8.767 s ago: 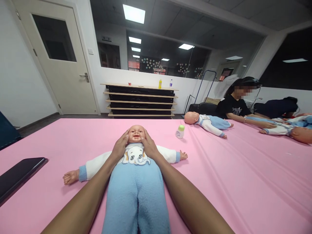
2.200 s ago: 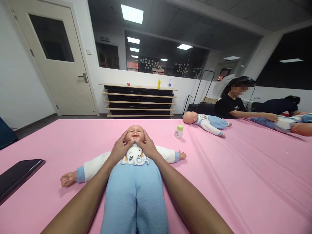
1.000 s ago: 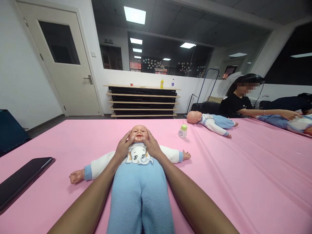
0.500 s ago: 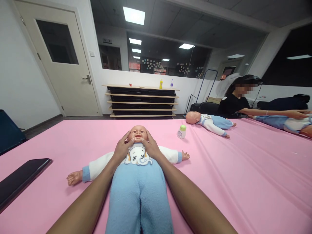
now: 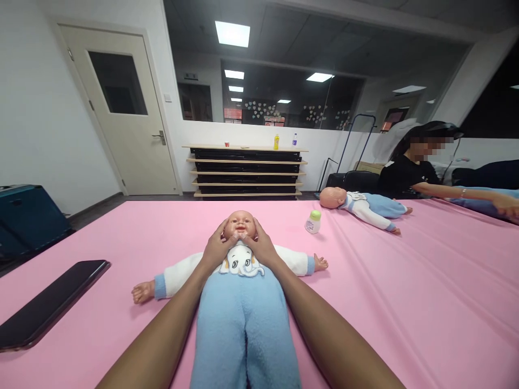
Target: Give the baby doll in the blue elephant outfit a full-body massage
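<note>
A baby doll (image 5: pixel 243 313) lies on its back, arms spread, in a white top with an elephant face and light blue trousers. My left hand (image 5: pixel 219 246) cups the left side of its head, fingers curved around the cheek and thumb on the chin. On the opposite side my right hand (image 5: pixel 261 246) does the same. Both thumbs come close together at the chin, just below the mouth. The fingertips by the ears are partly hidden.
The doll lies on a pink-covered table (image 5: pixel 365 324). A black phone (image 5: pixel 52 302) is at left, a small green-capped bottle (image 5: pixel 313 222) at right. Beyond it are a second doll (image 5: pixel 365 208) and a person in black (image 5: pixel 417 173). Behind stands a shelf stack (image 5: pixel 247 170).
My thumbs have slid inward from the corners of the doll's mouth to the middle of the chin. The view has turned slightly left.
</note>
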Demonstrator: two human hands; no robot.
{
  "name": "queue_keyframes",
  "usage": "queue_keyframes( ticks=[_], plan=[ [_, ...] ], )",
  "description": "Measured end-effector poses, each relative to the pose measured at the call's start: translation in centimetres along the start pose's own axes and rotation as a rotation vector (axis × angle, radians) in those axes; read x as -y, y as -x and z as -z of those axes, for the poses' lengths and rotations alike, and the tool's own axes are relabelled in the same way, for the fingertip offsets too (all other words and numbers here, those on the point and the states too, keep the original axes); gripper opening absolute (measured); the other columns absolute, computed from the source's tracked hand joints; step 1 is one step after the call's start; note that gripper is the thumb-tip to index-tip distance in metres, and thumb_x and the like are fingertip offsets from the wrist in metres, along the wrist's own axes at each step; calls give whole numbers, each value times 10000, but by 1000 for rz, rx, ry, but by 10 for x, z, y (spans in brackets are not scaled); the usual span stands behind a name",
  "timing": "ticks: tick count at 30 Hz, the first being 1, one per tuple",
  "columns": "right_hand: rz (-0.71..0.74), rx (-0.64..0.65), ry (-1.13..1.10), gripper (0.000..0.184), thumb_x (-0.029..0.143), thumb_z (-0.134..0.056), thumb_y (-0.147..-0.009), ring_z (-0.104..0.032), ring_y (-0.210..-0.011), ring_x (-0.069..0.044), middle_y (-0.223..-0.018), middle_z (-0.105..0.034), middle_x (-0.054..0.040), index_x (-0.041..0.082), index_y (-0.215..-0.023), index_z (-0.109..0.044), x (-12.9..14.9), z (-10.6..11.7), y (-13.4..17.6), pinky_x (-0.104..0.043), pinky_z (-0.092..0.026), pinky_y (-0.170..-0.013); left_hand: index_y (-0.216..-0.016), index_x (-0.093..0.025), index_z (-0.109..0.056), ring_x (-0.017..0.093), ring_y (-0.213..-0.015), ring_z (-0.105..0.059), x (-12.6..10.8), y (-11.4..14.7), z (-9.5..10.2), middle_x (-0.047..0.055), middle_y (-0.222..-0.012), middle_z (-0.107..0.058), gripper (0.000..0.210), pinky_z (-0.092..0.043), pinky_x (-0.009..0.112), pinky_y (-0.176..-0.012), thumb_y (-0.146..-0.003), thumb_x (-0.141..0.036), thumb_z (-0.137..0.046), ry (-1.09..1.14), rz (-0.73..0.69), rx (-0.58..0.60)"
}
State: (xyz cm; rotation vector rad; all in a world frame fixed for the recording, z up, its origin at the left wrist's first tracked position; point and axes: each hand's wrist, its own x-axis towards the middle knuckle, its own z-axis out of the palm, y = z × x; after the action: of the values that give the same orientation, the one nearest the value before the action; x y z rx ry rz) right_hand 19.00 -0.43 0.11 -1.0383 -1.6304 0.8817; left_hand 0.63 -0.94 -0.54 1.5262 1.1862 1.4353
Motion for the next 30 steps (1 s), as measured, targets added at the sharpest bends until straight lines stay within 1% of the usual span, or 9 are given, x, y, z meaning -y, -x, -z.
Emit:
queue_keyframes(
  ticks=[2,4,6,9,11,16,21,26,30],
  plan=[
    [2,1,-9,831,534,-641,-831,-413,-1397,-253,-1533,-416,-53,260,-1538,-302,0,0,0,-425,-314,-1170,-1492,-236,-417,285,-1252,-570,0,0,0,96,-1449,-536,807,-470,411,-1050,-790,-507,-709,-29,-9,7],
    [-4,-6,-14,740,525,-567,-882,-377,-1423,-242,-1542,-403,-47,253,-1528,-330,1,1,0,-423,-276,-1190,-1455,-212,-475,274,-1322,-509,-1,0,0,90,-1465,-519,685,-415,404,-1104,-862,-527,-610,-7,-23,-38],
    [-15,-11,-14,739,525,-572,-878,-370,-1428,-246,-1540,-405,-51,248,-1523,-342,2,1,1,-431,-273,-1192,-1422,-203,-517,266,-1363,-465,-1,0,0,87,-1475,-509,627,-379,395,-1132,-892,-535,-557,-3,-30,-62],
    [-7,-6,-34,844,521,-677,-803,-406,-1403,-262,-1519,-436,-51,265,-1528,-328,2,1,1,-444,-317,-1169,-1476,-238,-442,279,-1279,-548,-2,1,-1,86,-1463,-521,761,-449,398,-1068,-808,-509,-686,-31,-13,-5],
    [-8,-6,-49,848,520,-681,-799,-401,-1407,-262,-1518,-438,-44,273,-1528,-326,2,0,1,-447,-313,-1173,-1499,-248,-401,279,-1238,-580,-2,1,-1,86,-1463,-522,828,-476,394,-1037,-777,-488,-726,-26,-4,21],
    [-8,-10,-8,712,541,-528,-904,-352,-1440,-238,-1548,-392,-48,249,-1526,-340,2,1,1,-430,-252,-1202,-1425,-202,-517,262,-1381,-444,-1,0,0,81,-1483,-501,631,-359,373,-1143,-880,-514,-582,-32,-31,-62],
    [10,8,-13,883,541,-673,-808,-423,-1391,-259,-1525,-427,-57,264,-1547,-277,-1,1,1,-438,-331,-1160,-1506,-252,-395,292,-1238,-578,-4,2,0,95,-1453,-530,847,-476,412,-1037,-767,-488,-735,-77,-14,18],
    [-5,-19,-4,701,551,-514,-911,-339,-1447,-234,-1552,-386,-40,269,-1527,-335,-4,0,-1,-434,-242,-1203,-1420,-219,-526,276,-1365,-462,-1,0,0,82,-1479,-505,624,-380,403,-1128,-885,-539,-564,-16,-11,-68],
    [9,1,-1,854,568,-649,-824,-402,-1407,-249,-1532,-418,-53,273,-1541,-292,-3,1,0,-432,-303,-1174,-1486,-252,-430,289,-1249,-571,-3,1,0,84,-1455,-530,805,-471,394,-1042,-780,-512,-714,-74,0,-1]
  ],
)
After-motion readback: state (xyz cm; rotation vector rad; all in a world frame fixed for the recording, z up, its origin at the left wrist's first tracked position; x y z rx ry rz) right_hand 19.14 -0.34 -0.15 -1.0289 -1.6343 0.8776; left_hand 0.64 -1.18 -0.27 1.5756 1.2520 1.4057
